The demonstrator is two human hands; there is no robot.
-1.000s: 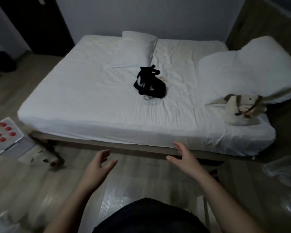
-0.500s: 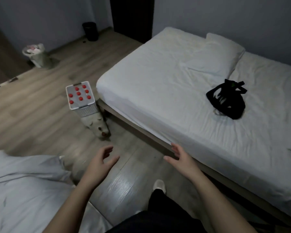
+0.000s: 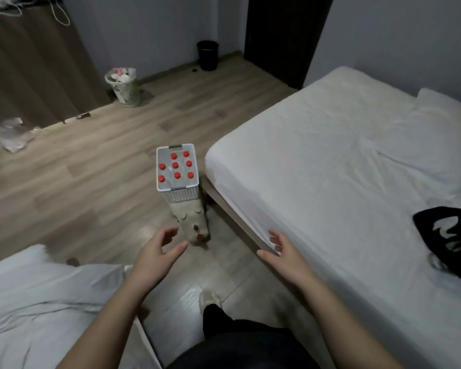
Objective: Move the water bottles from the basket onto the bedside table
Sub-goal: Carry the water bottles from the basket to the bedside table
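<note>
- Water bottles (image 3: 175, 165): eight red caps, upright in the white basket (image 3: 181, 194), ahead of both my hands, nearer my left hand.
- Basket: just beside the bed (image 3: 330, 169) corner, well apart from my fingertips.
- My left hand (image 3: 155, 258): empty, fingers loosely spread, over the floor.
- My right hand (image 3: 285, 255): empty, fingers relaxed and apart; the bed edge lies just to its right.

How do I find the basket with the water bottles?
Find the big white bed. On the wooden floor by its corner stands a white mesh basket. Unlike the white wastebasket and black bin by the wall, it holds red-capped bottles.
</note>
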